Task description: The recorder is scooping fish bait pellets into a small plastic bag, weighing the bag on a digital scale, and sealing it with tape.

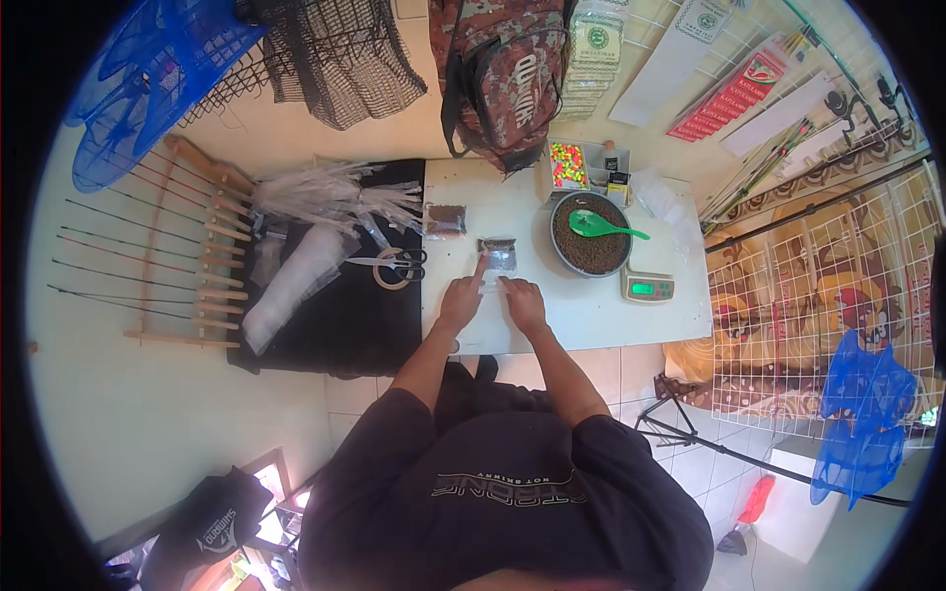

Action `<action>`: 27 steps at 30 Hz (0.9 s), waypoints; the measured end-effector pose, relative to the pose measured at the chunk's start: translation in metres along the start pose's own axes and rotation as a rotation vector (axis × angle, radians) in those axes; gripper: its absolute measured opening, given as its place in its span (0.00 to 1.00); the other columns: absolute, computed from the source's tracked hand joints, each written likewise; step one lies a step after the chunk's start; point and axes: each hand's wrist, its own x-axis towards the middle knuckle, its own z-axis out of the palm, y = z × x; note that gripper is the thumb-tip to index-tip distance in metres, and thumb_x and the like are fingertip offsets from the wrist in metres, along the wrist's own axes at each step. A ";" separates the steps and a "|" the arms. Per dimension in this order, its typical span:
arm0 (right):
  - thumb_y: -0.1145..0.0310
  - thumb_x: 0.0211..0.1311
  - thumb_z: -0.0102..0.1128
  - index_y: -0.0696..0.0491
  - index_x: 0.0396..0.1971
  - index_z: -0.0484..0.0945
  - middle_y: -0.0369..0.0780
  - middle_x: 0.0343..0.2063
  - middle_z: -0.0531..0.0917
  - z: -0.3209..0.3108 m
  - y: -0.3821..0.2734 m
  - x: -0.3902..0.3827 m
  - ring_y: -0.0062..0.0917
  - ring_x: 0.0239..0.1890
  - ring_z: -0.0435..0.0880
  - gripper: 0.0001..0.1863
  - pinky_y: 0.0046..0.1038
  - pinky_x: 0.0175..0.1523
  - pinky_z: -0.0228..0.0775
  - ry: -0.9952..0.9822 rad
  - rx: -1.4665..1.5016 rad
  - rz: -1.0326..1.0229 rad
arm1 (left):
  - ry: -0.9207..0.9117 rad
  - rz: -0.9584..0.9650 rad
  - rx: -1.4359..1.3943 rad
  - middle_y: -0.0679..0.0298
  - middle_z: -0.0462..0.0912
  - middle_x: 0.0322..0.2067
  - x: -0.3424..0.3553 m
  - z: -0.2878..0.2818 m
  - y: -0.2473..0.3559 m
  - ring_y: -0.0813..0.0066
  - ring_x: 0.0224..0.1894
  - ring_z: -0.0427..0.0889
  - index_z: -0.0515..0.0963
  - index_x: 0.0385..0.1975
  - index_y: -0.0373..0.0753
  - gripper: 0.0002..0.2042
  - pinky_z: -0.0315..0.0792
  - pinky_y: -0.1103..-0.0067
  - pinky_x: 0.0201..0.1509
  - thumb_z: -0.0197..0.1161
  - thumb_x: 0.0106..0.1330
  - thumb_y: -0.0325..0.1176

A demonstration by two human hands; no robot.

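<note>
A small clear plastic bag (498, 258) lies on the white table in front of me, with dark brown pellets gathered along its far end. My left hand (461, 299) rests at the bag's near left side, its index finger stretched out onto the plastic. At the near right corner my right hand (524, 302) has its fingers closed on the bag's loose flap. Another filled pellet bag (445, 221) lies farther left. To the right stands a grey bowl (559, 248) of brown pellets, a green plastic spoon (595, 225) lying on top.
Beside the bowl is a small digital scale (648, 287). Behind it sits a box of colourful beads (569, 165). Scissors (379, 262), a tape roll (392, 276) and many plastic bags (296, 286) lie on the black cloth at left. A camouflage backpack (507, 89) hangs at the back.
</note>
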 end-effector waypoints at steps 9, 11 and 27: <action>0.75 0.53 0.52 0.51 0.40 0.77 0.41 0.31 0.81 0.001 0.006 0.006 0.32 0.38 0.79 0.13 0.35 0.46 0.66 0.062 -0.006 -0.007 | 0.005 -0.016 -0.017 0.56 0.80 0.34 0.002 -0.001 0.000 0.56 0.38 0.78 0.34 0.67 0.49 0.49 0.72 0.68 0.45 0.64 0.52 0.25; 0.74 0.54 0.52 0.51 0.37 0.78 0.42 0.31 0.81 0.000 0.006 0.008 0.34 0.38 0.79 0.10 0.35 0.46 0.66 0.101 0.042 -0.001 | 0.006 -0.011 -0.036 0.56 0.80 0.34 0.003 -0.003 0.002 0.55 0.38 0.78 0.34 0.67 0.48 0.49 0.72 0.68 0.44 0.63 0.52 0.25; 0.75 0.55 0.51 0.52 0.41 0.77 0.43 0.27 0.81 -0.011 0.010 0.013 0.36 0.33 0.79 0.13 0.36 0.44 0.66 0.054 0.098 0.010 | 0.006 0.007 -0.086 0.55 0.81 0.30 0.010 -0.005 -0.001 0.54 0.32 0.80 0.35 0.67 0.45 0.44 0.73 0.67 0.40 0.59 0.56 0.25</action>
